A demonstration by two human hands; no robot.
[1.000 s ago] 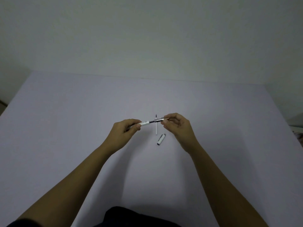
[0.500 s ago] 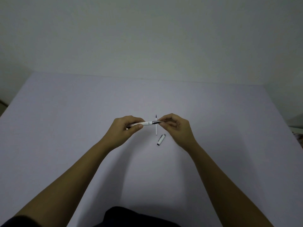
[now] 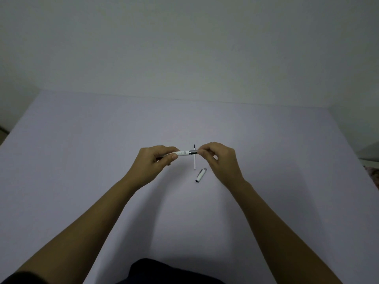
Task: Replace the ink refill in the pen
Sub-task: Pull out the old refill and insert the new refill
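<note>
My left hand (image 3: 158,158) grips the white pen barrel (image 3: 182,153), held level above the table. My right hand (image 3: 219,158) pinches the pen's front section at the metal ring (image 3: 193,152), right against the barrel's end. Most of that front piece is hidden by my fingers. A thin white refill (image 3: 194,160) with a dark tip lies on the table just behind the pen, pointing away from me. The white pen cap (image 3: 201,174) lies on the table below my right hand.
The pale table (image 3: 102,150) spreads wide on all sides of my hands. Its far edge meets a plain wall. A dark piece of clothing (image 3: 164,271) shows at the bottom edge.
My hands have come together: the dark refill length that showed between barrel and front section has gone inside, and the two parts now meet. Cap and loose refill have not moved.
</note>
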